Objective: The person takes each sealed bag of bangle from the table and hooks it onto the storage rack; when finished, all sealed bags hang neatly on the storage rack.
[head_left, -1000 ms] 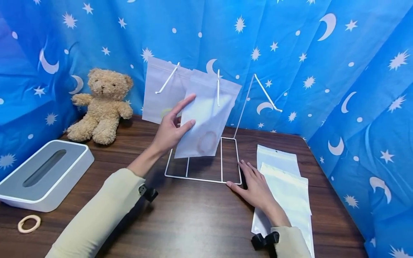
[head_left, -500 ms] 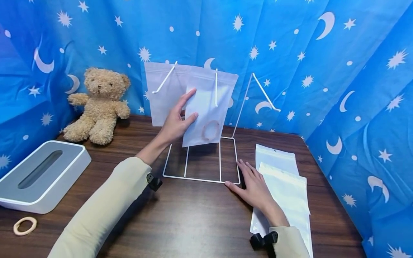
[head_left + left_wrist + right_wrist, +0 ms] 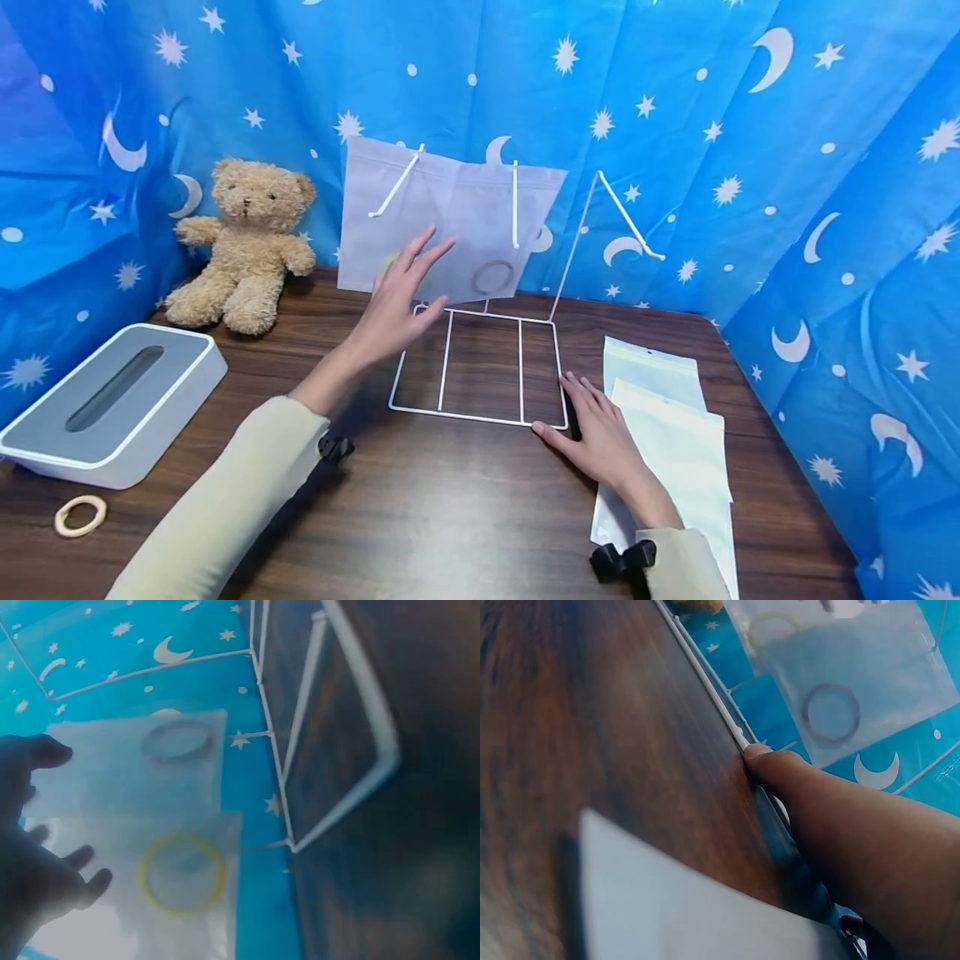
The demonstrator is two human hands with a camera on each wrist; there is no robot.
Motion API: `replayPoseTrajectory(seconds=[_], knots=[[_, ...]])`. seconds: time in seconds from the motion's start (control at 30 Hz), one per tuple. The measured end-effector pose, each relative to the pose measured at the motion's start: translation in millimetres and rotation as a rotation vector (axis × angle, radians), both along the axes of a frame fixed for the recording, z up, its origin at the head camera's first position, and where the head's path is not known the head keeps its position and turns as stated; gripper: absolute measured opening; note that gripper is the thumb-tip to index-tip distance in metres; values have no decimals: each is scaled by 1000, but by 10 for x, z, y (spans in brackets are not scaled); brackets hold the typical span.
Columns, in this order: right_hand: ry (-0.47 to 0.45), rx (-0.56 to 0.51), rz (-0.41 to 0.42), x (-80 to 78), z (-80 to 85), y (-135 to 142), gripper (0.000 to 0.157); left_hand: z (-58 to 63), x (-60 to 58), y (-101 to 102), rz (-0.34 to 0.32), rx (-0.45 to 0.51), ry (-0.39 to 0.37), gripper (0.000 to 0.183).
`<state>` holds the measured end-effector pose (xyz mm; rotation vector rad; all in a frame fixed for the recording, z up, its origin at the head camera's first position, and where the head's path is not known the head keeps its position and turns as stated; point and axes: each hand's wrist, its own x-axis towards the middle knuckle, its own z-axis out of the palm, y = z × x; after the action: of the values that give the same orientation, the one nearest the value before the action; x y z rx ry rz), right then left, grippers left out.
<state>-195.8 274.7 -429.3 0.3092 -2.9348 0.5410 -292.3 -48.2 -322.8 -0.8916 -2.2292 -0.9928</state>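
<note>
The frosted bag (image 3: 487,229) hangs from the middle hook (image 3: 515,204) of the white rack (image 3: 521,371), long axis near upright, zip end up, foot slanting left. The left hand (image 3: 397,304), fingers spread, holds nothing; the right hand (image 3: 600,437) touches the rack's base.

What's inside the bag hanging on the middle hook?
A dark ring shows through, low in the bag. The cloudy film veils its surface, so its exact color and finish can't be told.

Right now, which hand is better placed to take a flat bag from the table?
Likely the right hand, beside the flat bags; the left hand is farther, near the hanging bags.
</note>
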Motion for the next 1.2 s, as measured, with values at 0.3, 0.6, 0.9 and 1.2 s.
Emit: replayPoseTrajectory(seconds=[0.3,0.6,0.9,1.2], knots=[[-2,-7,5,-3,-23,15,97,-627,495,-320,105,-166,-482,69],[9,-2,11,-5,-9,-7,96,-975,535,-533,74,-155,-520,80],[-6,5,-1,-2,1,15,97,-1105,536,-462,105,-228,-371,81],[296,-169,-21,27,241,107,69,-1152,579,-482,129,-232,-389,82]])
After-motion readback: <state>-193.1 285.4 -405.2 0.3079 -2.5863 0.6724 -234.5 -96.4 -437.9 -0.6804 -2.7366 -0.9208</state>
